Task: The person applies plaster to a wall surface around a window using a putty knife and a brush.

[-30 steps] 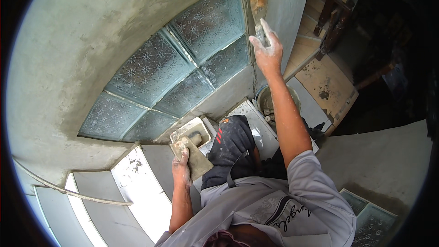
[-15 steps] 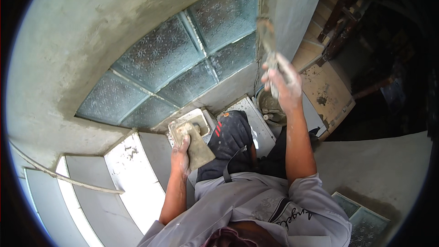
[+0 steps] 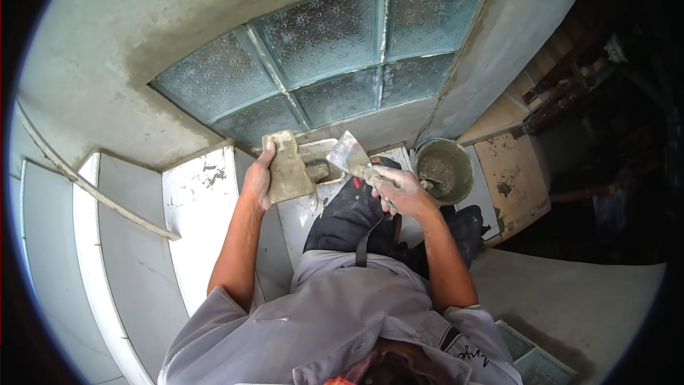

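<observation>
My left hand [image 3: 259, 180] is closed on one edge of a flat rectangular board [image 3: 288, 168] smeared with grey mortar. In my right hand [image 3: 403, 192] is a putty knife [image 3: 348, 155]; its wide, mortar-marked blade points up and left toward the board, with a gap between them. Between the two tools lies a white rectangular tray [image 3: 329, 148], partly behind the board, with a greyish lump [image 3: 317, 170] in it that I cannot make out. A bucket [image 3: 463, 164] stands right of my right hand, holding grey mortar and a tool whose handle end shows.
A patterned glass-block window [image 3: 320, 36] sits in the plastered wall [image 3: 178, 14] ahead. White-edged stair steps [image 3: 199, 203] descend on the left, crossed by a rope [image 3: 107, 203]. A stained wooden board [image 3: 509, 171] lies right of the bucket; beyond it is dark.
My right hand has brought the putty knife down and left from near the window's right edge. My left hand has raised the board slightly. The view has shifted.
</observation>
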`<action>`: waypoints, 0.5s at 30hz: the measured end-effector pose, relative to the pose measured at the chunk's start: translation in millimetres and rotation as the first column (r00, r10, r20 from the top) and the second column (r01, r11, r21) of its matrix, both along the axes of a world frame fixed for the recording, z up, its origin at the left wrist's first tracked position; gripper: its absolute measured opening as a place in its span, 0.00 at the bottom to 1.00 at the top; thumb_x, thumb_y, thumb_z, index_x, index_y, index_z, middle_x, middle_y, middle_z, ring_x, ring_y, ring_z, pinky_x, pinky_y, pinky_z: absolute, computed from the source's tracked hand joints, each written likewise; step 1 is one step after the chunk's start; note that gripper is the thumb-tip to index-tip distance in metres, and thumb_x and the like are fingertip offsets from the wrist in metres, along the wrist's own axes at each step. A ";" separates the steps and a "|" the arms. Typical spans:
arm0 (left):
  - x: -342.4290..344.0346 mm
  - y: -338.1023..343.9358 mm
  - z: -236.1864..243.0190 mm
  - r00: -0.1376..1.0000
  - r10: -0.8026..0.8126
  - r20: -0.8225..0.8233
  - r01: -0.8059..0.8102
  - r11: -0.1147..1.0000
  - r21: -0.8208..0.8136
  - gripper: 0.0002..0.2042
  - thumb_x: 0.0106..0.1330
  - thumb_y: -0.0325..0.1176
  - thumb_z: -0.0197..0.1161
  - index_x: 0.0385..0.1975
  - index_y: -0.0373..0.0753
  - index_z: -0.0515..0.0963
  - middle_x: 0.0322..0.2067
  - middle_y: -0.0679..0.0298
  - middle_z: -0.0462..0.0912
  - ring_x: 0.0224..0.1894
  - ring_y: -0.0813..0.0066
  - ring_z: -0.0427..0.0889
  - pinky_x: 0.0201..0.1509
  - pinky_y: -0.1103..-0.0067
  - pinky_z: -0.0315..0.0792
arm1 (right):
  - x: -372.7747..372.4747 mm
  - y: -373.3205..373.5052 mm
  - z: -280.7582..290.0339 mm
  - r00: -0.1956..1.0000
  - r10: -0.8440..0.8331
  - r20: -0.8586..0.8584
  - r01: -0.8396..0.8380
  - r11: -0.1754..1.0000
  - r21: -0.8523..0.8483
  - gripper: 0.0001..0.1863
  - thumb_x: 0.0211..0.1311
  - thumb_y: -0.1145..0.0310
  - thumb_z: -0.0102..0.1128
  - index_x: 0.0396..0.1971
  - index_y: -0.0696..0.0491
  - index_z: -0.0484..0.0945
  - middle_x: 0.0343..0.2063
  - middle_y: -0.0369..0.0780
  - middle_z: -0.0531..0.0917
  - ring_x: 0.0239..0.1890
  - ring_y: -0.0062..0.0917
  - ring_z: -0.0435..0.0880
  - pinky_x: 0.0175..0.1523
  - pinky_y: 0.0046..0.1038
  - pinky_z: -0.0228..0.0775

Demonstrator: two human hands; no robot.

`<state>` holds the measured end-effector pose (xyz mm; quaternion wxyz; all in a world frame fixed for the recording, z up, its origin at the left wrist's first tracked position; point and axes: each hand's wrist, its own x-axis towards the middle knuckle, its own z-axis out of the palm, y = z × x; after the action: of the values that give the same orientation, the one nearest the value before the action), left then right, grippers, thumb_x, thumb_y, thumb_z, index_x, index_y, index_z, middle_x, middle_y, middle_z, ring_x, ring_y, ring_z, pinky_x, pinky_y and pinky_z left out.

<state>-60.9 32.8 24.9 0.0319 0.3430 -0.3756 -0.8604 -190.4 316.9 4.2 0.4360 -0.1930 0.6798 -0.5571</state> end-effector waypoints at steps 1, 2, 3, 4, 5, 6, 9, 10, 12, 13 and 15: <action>4.9 -3.4 2.2 0.993 0.067 0.096 -0.055 0.991 -0.123 0.24 0.76 0.49 0.50 0.57 0.33 0.72 0.49 0.53 0.81 0.47 0.62 0.85 0.51 0.65 0.82 | -3.2 -13.9 -24.8 0.885 0.014 -0.466 -0.040 0.998 -0.046 0.24 0.67 0.68 0.53 0.62 0.57 0.72 0.35 0.47 0.85 0.32 0.33 0.86 0.34 0.30 0.78; 10.6 -4.6 0.6 0.991 0.088 0.101 -0.075 0.989 -0.124 0.24 0.76 0.49 0.50 0.57 0.33 0.72 0.49 0.53 0.81 0.47 0.62 0.85 0.51 0.65 0.82 | -5.0 -29.6 -47.0 0.568 -0.002 -0.823 -0.105 0.992 -0.075 0.24 0.65 0.69 0.54 0.61 0.57 0.73 0.38 0.50 0.85 0.38 0.41 0.87 0.40 0.36 0.80; 18.0 -6.0 -7.3 0.984 0.103 0.144 -0.083 0.986 -0.144 0.24 0.76 0.48 0.50 0.57 0.32 0.71 0.48 0.53 0.81 0.47 0.63 0.85 0.51 0.66 0.82 | 1.2 -47.5 -41.8 0.574 0.014 -0.819 -0.131 0.988 -0.075 0.24 0.65 0.69 0.54 0.61 0.57 0.73 0.38 0.50 0.85 0.38 0.41 0.87 0.40 0.36 0.80; 21.8 -6.7 -14.3 0.977 0.111 0.181 -0.081 0.983 -0.164 0.23 0.76 0.47 0.49 0.57 0.32 0.71 0.48 0.52 0.81 0.46 0.63 0.85 0.51 0.67 0.82 | 6.5 -66.7 -28.3 0.596 0.209 -0.775 -0.129 0.978 0.164 0.21 0.63 0.70 0.56 0.57 0.57 0.76 0.41 0.52 0.84 0.43 0.45 0.85 0.47 0.39 0.78; 30.8 -7.0 -20.5 0.978 0.108 0.180 -0.073 0.979 -0.191 0.25 0.76 0.48 0.50 0.60 0.32 0.70 0.50 0.53 0.80 0.48 0.64 0.84 0.52 0.67 0.81 | 10.8 -84.9 -20.4 0.616 0.388 -0.686 -0.135 0.909 0.393 0.19 0.62 0.71 0.57 0.52 0.58 0.79 0.44 0.55 0.83 0.49 0.50 0.83 0.53 0.43 0.77; 32.6 -3.0 -18.8 0.976 0.116 0.184 -0.081 0.979 -0.189 0.25 0.76 0.48 0.50 0.60 0.32 0.70 0.50 0.53 0.80 0.48 0.64 0.84 0.52 0.67 0.81 | 8.6 -100.6 -27.7 0.616 0.395 -0.682 -0.144 0.907 0.395 0.19 0.62 0.71 0.57 0.52 0.58 0.79 0.44 0.55 0.83 0.49 0.50 0.83 0.53 0.43 0.77; 42.9 9.9 -11.5 0.980 0.065 0.188 -0.017 0.969 -0.245 0.25 0.76 0.49 0.50 0.62 0.35 0.69 0.53 0.56 0.79 0.51 0.67 0.82 0.54 0.69 0.79 | 4.4 -129.0 -63.3 0.558 0.525 -0.643 -0.141 0.823 0.551 0.18 0.54 0.69 0.62 0.46 0.58 0.82 0.39 0.55 0.83 0.46 0.52 0.82 0.53 0.44 0.75; 49.2 10.8 -13.9 0.975 0.079 0.206 -0.029 0.971 -0.236 0.25 0.76 0.49 0.50 0.62 0.35 0.69 0.53 0.56 0.79 0.51 0.67 0.82 0.54 0.69 0.79 | 6.5 -128.1 -60.5 0.560 0.541 -0.627 -0.164 0.815 0.556 0.18 0.54 0.69 0.62 0.46 0.58 0.82 0.39 0.55 0.83 0.46 0.52 0.82 0.53 0.44 0.75; 57.3 10.2 -18.8 0.980 0.091 0.175 -0.034 0.951 -0.308 0.25 0.76 0.49 0.50 0.62 0.35 0.69 0.53 0.56 0.79 0.50 0.68 0.82 0.52 0.70 0.79 | 5.4 -118.2 -48.1 0.579 0.278 -0.766 -0.078 0.955 0.288 0.11 0.58 0.69 0.61 0.36 0.60 0.82 0.39 0.53 0.84 0.45 0.50 0.84 0.52 0.43 0.77; 60.2 9.2 -20.2 0.979 0.099 0.180 -0.040 0.952 -0.303 0.25 0.76 0.49 0.50 0.62 0.35 0.69 0.53 0.56 0.79 0.49 0.68 0.82 0.51 0.70 0.80 | 4.0 -113.4 -26.5 0.617 0.276 -0.737 -0.094 0.956 0.279 0.12 0.58 0.69 0.61 0.38 0.61 0.82 0.38 0.53 0.85 0.44 0.50 0.84 0.52 0.42 0.76; 60.2 10.0 -10.6 0.975 0.095 0.199 -0.035 0.959 -0.283 0.24 0.76 0.48 0.49 0.60 0.35 0.70 0.52 0.57 0.79 0.48 0.68 0.83 0.50 0.71 0.80 | 8.1 -99.3 -7.4 0.703 0.028 -0.710 -0.019 1.000 0.020 0.17 0.58 0.66 0.62 0.43 0.61 0.82 0.35 0.54 0.85 0.42 0.49 0.84 0.49 0.41 0.76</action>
<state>-0.6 42.8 14.3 0.0681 0.4365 -0.4821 -0.7566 -182.2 217.6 -3.2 0.1488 -0.3988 0.7958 -0.4307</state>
